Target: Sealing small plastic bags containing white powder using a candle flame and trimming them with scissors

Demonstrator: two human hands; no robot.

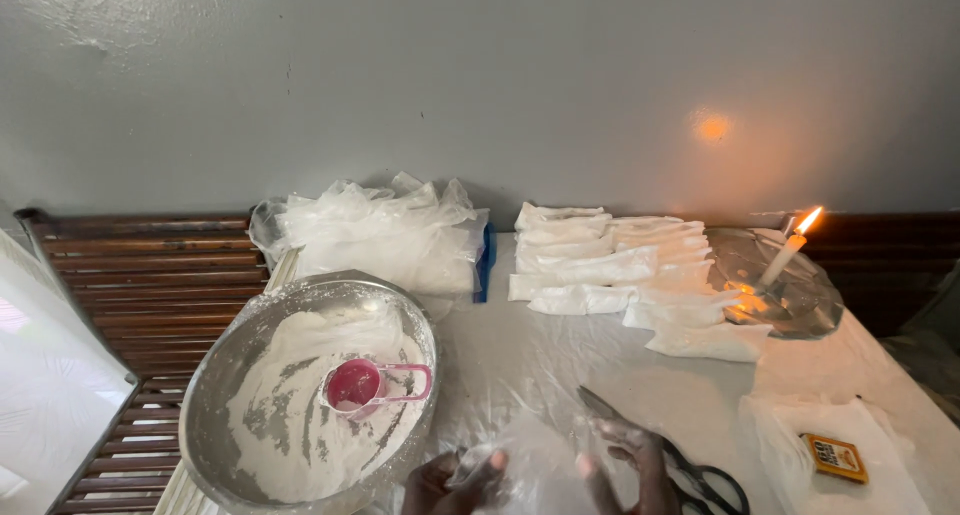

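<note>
1. A table draped in a white plastic sheet (520, 365) stands against a grey wall (500, 75), with a dark slatted wooden bench (150, 275) to its left.
2. A wide round metal basin (225, 375) of white powder (290, 425) sits at the table's left edge; a small pink measuring cup (358, 384) lies in the powder.
3. A heap of empty clear plastic bags (380, 230) lies behind the basin, near the wall.
4. Rows of filled white sachets (610, 265) rest at the centre back, just beside a glass dish (790, 295) holding a lit white candle (785, 255).
5. At the bottom edge, the left hand (450, 480) and right hand (625, 465) both pinch a thin clear plastic bag (535, 465), held between them above the sheet.
6. Black-handled scissors (690, 470) lie under the right hand; a small yellow matchbox (835, 457) rests on a folded white cloth (860, 475) at the far right.
</note>
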